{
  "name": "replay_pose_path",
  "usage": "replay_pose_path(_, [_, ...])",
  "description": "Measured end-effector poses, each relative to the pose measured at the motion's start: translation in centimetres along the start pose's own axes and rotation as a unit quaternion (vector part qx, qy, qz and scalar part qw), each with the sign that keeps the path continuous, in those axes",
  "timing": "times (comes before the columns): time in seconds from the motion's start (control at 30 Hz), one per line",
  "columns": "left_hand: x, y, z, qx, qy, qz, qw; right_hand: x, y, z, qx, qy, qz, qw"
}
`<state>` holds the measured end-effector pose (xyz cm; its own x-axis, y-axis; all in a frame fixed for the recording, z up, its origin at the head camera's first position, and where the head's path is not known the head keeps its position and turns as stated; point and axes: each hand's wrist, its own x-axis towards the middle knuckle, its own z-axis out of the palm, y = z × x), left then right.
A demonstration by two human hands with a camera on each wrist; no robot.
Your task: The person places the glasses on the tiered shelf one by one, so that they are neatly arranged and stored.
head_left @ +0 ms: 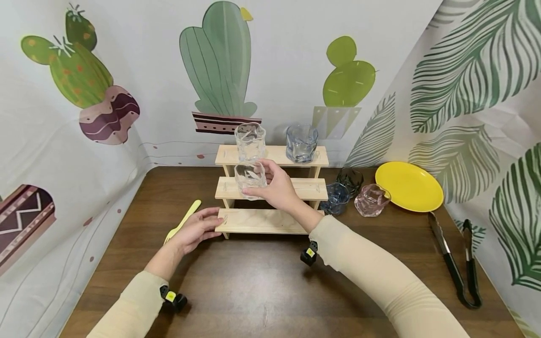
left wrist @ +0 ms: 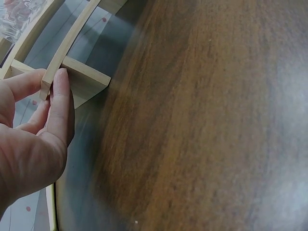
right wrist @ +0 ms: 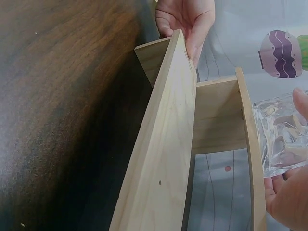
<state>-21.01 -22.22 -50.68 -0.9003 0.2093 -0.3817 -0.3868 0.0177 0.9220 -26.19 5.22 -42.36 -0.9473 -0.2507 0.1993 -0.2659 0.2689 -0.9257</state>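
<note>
A three-step wooden shelf (head_left: 270, 220) stands mid-table. My right hand (head_left: 263, 182) grips a clear wavy glass (head_left: 250, 176) just above the left part of the middle step; in the right wrist view the clear glass (right wrist: 281, 139) shows between the fingers of my right hand (right wrist: 291, 159). My left hand (head_left: 213, 224) pinches the left end of the bottom step, thumb on its front edge (left wrist: 60, 91). The right wrist view shows my left hand (right wrist: 185, 29) at the far end of the shelf (right wrist: 168, 144). Another clear glass (head_left: 250, 140) and a bluish glass (head_left: 302, 143) stand on the top step.
A yellow fork (head_left: 184, 218) lies partly under my left hand. Right of the shelf stand a dark glass (head_left: 350, 180), a blue glass (head_left: 336, 198) and a pink glass (head_left: 371, 200). A yellow plate (head_left: 407, 187) and black-handled tongs (head_left: 458, 267) lie further right.
</note>
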Motion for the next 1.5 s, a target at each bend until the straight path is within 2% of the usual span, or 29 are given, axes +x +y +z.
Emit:
replay_pose_path(0.23, [0.1,0.1,0.1,-0.002,-0.002,-0.001,1.0,-0.1,-0.1,-0.4,0.026,-0.008,-0.002,1.0])
replay_pose_path(0.43, [0.1,0.1,-0.1,-0.002,-0.003,-0.003,1.0,-0.9,0.1,-1.6,0.044,-0.019,-0.006,0.999])
replay_pose_path(0.63, [0.1,0.1,-0.1,0.003,-0.003,-0.001,1.0,-2.6,0.3,-3.5,0.032,-0.029,-0.022,0.999])
replay_pose_path(0.83, [0.2,0.0,-0.2,0.006,0.001,-0.003,1.0,-5.4,1.3,-6.1,-0.006,-0.026,-0.07,0.997])
replay_pose_path(1.0, [0.1,0.0,-0.2,0.006,-0.001,0.0,1.0,-7.8,2.2,-8.9,-0.039,0.01,-0.103,0.994])
replay_pose_path(1.2, [0.0,0.0,-0.3,0.008,-0.002,-0.001,1.0,-10.0,3.7,-12.0,-0.06,0.092,-0.111,0.988])
replay_pose_path(1.33, [-0.1,-0.1,-0.3,0.01,-0.001,-0.004,0.9999,-11.1,5.2,-13.6,-0.067,0.14,-0.09,0.984])
replay_pose_path(1.5, [-0.1,0.0,-0.3,0.011,-0.005,-0.001,0.9999,-12.2,7.2,-15.2,-0.088,0.174,-0.028,0.98])
